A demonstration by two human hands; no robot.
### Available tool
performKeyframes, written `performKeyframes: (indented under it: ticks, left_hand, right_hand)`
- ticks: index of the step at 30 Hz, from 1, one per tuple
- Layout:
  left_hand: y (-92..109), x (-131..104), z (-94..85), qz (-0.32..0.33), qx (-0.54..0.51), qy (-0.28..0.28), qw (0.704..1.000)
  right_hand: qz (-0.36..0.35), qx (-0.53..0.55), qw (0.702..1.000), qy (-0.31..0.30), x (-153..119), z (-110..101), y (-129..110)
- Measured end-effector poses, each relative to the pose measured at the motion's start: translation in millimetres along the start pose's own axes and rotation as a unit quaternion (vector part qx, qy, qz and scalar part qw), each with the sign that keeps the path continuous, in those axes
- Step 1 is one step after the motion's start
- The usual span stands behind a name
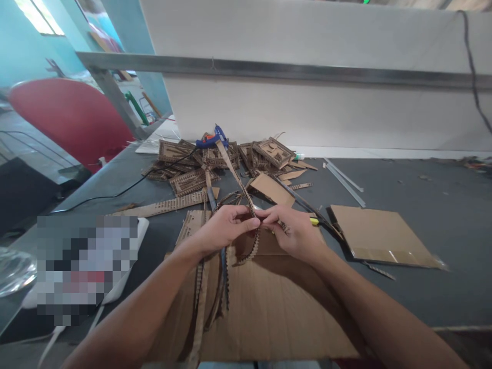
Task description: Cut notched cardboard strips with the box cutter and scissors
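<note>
A thin corrugated cardboard strip [235, 174] runs between my hands, its upper end rising toward the pile and its lower end curling down. My left hand [226, 226] pinches it between thumb and fingers. From the other side my right hand [290, 230] grips the same strip, fingertips almost touching those of the left. Beneath both hands lies a large flat cardboard sheet [277, 312]. More loose strips [200, 307] rest on it at the left, beside and under my left wrist.
A blue hot glue gun [216, 138] sits on a pile of small cardboard pieces [184, 179], its black cord trailing left. Scissors [330, 225] and a taped cardboard piece [384, 236] lie right. A blurred-out device [132, 246] with a white cable is left; a red chair [69, 113] stands beyond.
</note>
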State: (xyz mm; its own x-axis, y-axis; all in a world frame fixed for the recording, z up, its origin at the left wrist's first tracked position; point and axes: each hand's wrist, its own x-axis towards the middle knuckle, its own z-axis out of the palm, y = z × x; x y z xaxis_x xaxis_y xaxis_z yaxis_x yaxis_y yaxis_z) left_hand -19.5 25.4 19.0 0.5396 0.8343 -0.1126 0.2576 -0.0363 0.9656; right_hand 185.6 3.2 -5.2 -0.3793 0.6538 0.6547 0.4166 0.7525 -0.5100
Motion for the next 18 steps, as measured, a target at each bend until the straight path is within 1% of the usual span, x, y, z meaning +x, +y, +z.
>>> performKeyframes:
  ticks: [6,11,14,18]
  left_hand:
    - [5.5,-1.2,1.2,-0.009,0.032,-0.002,0.999]
    - [2.5,-1.8,1.0,-0.005,0.053,-0.006,0.999]
    - [0.9,-1.6,0.3,0.0,0.051,-0.018,0.999]
    - [2.7,-2.6,-1.1,-0.014,0.051,-0.035,0.998]
  right_hand:
    - [0.012,0.015,1.0,-0.009,0.6,-0.6,0.1]
    - [0.013,0.012,1.0,-0.009,1.4,-3.1,0.0]
    - [0.022,0.016,1.0,-0.012,1.6,-4.2,-0.1]
    - [0.038,0.037,0.999,-0.006,1.5,-3.7,1.6]
